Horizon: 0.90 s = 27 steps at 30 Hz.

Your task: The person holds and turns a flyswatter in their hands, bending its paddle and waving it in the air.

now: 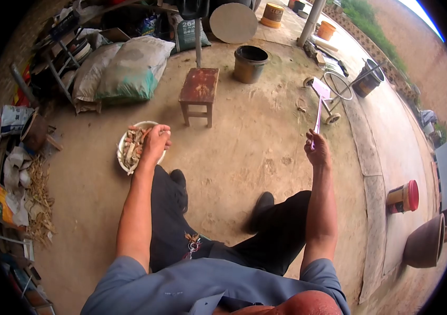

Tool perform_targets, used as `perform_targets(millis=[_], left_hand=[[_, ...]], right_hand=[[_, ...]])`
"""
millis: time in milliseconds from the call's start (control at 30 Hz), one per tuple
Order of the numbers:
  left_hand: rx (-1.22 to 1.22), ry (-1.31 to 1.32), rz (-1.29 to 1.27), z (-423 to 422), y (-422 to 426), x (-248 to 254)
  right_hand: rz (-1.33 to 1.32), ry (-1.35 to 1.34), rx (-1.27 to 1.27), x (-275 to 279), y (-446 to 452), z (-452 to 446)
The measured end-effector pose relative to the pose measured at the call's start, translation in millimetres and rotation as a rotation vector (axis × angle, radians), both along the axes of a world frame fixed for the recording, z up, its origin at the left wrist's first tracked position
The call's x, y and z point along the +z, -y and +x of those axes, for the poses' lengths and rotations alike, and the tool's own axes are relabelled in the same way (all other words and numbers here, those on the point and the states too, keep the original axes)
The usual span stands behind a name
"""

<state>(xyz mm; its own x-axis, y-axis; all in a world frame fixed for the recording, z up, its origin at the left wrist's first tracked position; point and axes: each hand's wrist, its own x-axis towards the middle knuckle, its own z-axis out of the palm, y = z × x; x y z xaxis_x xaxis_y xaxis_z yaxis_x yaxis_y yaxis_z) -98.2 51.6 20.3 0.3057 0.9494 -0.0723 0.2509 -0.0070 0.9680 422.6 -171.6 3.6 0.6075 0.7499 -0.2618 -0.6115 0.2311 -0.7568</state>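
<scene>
On the left, a round white basin (pixel 122 156) holds several pale and reddish-brown pieces, whose kind I cannot make out. My left hand (pixel 156 143) is closed at the basin's right rim with the fingers curled over it; the thumb is hidden. Out in front on the right, my right hand (pixel 318 150) is wrapped round the thin handle of a purple fly swatter (pixel 320 89). The swatter points forward and up, its flat head in front of a small two-wheeled cart frame (pixel 333 116).
A worn red wooden stool (pixel 199 86) and a dark bucket (pixel 250 68) stand ahead. Full sacks (pixel 129 71) lie at the back left. Clutter lines the left side. On the right are a red-rimmed bucket (pixel 403 197) and a large brown pot (pixel 425 242).
</scene>
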Motion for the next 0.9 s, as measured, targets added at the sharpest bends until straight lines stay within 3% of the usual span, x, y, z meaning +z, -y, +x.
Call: perform_targets(millis=[533, 900], left_hand=[[0.028, 0.035, -0.054, 1.5, -0.4, 2.6], [0.018, 0.042, -0.085, 1.7, 2.3, 7.4]], right_hand=[[-0.032, 0.156, -0.044, 28.0, -2.5, -25.1], [0.141, 0.336, -0.069, 29.5, -6.3, -25.8]])
